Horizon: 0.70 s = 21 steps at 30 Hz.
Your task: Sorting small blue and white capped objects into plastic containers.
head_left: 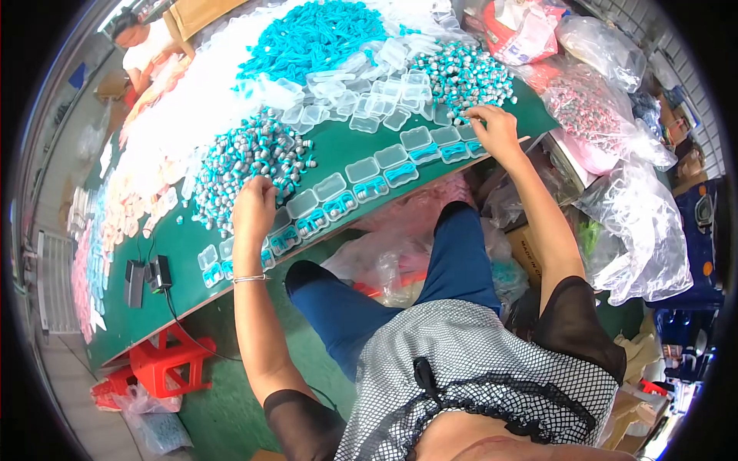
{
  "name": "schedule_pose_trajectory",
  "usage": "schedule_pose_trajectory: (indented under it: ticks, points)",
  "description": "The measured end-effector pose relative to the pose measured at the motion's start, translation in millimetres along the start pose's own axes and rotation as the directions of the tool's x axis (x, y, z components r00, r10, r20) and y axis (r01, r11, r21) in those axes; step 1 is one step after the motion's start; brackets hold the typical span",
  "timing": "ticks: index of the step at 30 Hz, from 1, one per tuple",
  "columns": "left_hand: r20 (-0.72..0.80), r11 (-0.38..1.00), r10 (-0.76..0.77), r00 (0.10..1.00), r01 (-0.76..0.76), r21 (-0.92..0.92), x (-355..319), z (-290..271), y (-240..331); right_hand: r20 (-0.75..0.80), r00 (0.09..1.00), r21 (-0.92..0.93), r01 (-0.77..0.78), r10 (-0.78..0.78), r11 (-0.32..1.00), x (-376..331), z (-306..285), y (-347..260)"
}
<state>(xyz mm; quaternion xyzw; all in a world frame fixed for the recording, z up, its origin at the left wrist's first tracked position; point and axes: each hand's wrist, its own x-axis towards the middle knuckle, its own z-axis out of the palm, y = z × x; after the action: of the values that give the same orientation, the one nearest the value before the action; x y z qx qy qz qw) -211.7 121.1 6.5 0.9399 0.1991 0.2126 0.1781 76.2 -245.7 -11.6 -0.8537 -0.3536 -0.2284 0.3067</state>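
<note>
My left hand (255,206) is closed, fingertips pinched together at the near right edge of a heap of small grey-and-teal pieces (242,157); whatever it holds is hidden. My right hand (496,131) reaches to the near edge of a second heap of such pieces (461,77), thumb and fingers drawn together; I cannot make out anything between them. Along the table's near edge runs a row of small see-through plastic boxes (370,187), lids folded open, with teal cord-like pieces inside. My left forearm passes over some of the boxes.
The green table (346,138) also bears a big pile of teal cords (315,38) and loose empty boxes (369,104). Black devices with a cable (157,273) lie at the left. A red stool (173,361) stands below; bags (592,107) crowd the right. Another person (150,46) sits far left.
</note>
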Motion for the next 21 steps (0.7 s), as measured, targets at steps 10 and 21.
schedule_pose_trajectory:
  ticks: [10, 21]
  points:
    - [0.053, 0.874, -0.207, 0.977, 0.21, -0.438, 0, -3, 13, 0.251, 0.964, -0.37, 0.18, -0.088, 0.911, 27, 28, -12]
    - [0.264, 0.227, -0.166, 0.95, 0.297, -0.928, -12, 18, 65, 0.233, 0.971, 0.415, -0.152, 0.057, 0.897, 32, 11, -15]
